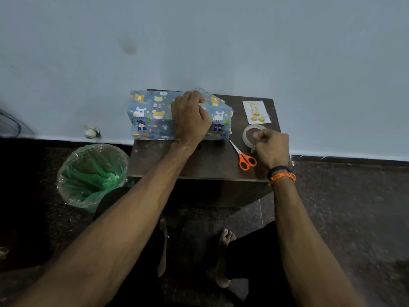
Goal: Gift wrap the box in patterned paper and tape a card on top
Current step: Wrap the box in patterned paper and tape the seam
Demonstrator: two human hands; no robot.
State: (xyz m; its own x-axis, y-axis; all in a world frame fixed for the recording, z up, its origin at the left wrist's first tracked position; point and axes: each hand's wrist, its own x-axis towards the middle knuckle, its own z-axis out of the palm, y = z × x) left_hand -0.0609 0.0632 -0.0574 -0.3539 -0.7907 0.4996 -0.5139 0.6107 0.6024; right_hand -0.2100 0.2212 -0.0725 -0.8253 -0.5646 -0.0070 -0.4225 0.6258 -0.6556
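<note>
— Where's the box (152, 116)?
— On the table (199, 160), wrapped in animal paper, long axis running left to right along the wall.
— And the hands?
— Left hand (190, 120) presses its top, fingers curled; right hand (271, 147) grips the tape roll (249, 134).

wrapped box (152, 116) on the table (168, 160) (left part); card (256, 112), tape roll (251, 135), scissors (243, 157) to its right.
</note>
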